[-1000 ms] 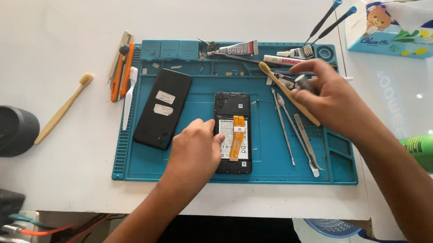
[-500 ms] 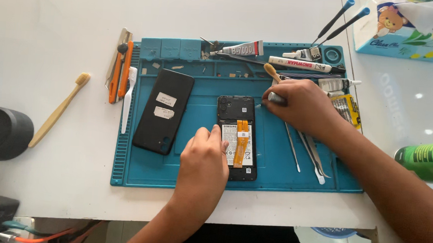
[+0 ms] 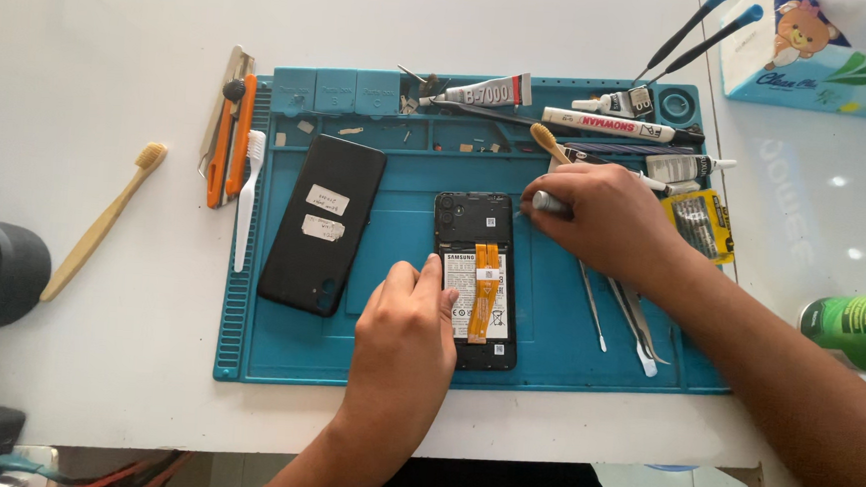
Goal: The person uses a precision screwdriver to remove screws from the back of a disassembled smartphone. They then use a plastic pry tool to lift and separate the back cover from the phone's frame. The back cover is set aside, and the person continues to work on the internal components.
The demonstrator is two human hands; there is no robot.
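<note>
Two white paper labels (image 3: pixel 326 200) sit on the detached black back cover (image 3: pixel 321 223), left on the blue silicone repair mat (image 3: pixel 276 354). Opened black phone (image 3: pixel 478 276), mat centre: white battery sticker, one orange flex ribbon. Left hand (image 3: pixel 406 332) flat, pinning it, gripping nothing. Right hand (image 3: pixel 605 219) closed around a silver-tipped tool (image 3: pixel 546 202) at its top edge.

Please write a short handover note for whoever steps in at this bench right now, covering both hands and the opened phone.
Left hand: rests flat on the opened phone, steadying its left edge.
Right hand: grips a silver-tipped tool, tip near the phone's top right corner.
Phone lies face down on the blue mat, battery and orange flex cable exposed.
Done: black back cover is off, lying to the left on the mat.
Left: internals are still in place; tweezers lie by the right wrist.
</note>
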